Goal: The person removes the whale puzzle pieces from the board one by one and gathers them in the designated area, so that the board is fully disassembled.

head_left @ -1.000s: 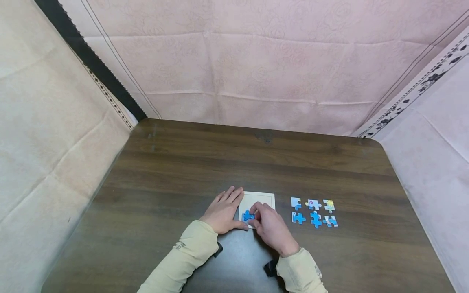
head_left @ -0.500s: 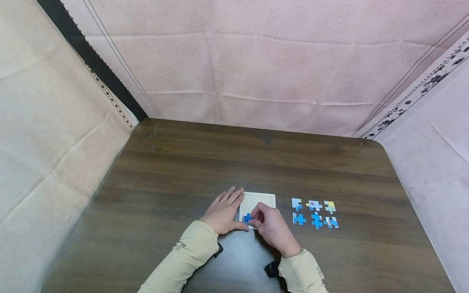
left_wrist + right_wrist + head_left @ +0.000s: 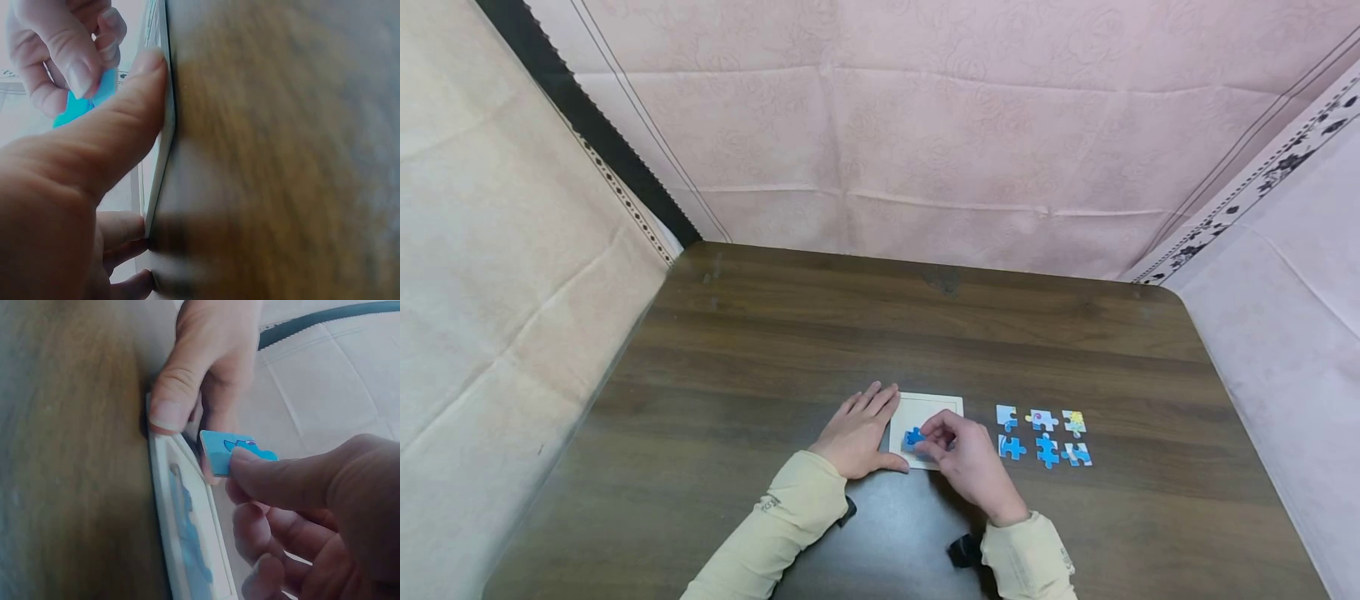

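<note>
My right hand pinches a blue jigsaw puzzle piece between thumb and fingers. The right wrist view shows the puzzle piece held clear of the white puzzle tray, with dark line print on its face. My left hand lies along the tray's left side, fingers stretched out. Its thumb rests on the near rim. In the head view the puzzle tray lies flat on the table, partly covered by both hands. A blurred bluish shape shows inside it; I cannot tell what that is.
Several loose puzzle pieces lie in two rows to the right of the tray, blue, white and some yellow. The brown wooden table ends at pale cloth walls behind and at both sides.
My right hand has lifted the blue puzzle piece from the tray's near left corner and shifted it slightly right and away from me. The left hand has stayed in place.
</note>
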### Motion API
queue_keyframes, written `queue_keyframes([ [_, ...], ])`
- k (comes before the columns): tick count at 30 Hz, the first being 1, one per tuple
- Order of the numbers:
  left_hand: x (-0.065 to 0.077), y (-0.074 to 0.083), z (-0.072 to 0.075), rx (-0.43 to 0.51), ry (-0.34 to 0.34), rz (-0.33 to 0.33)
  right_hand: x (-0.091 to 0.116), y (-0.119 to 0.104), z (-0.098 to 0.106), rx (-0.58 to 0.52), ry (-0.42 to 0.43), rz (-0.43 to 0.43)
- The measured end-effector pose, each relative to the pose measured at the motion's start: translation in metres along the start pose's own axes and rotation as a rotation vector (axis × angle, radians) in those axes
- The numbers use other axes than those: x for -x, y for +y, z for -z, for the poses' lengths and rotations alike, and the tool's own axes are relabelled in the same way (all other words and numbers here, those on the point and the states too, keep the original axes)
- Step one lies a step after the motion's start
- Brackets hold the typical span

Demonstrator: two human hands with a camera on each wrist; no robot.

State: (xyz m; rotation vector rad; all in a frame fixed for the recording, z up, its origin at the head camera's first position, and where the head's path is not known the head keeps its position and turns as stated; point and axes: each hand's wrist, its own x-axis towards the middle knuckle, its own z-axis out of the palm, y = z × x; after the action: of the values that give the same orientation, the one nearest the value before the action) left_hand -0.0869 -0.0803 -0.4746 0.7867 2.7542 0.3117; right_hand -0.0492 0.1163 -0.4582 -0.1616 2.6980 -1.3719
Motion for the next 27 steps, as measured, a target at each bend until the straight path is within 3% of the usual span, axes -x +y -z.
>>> queue_keyframes([
  [14,-0.001,0.002,-0.001,-0.032,-0.007,0.026,0.012,0.007,0.031,-0.012,0.046,-0.073],
  [27,0.000,0.003,-0.001,-0.034,0.000,0.027,0.035,0.027,0.086,0.195,0.048,-0.253],
])
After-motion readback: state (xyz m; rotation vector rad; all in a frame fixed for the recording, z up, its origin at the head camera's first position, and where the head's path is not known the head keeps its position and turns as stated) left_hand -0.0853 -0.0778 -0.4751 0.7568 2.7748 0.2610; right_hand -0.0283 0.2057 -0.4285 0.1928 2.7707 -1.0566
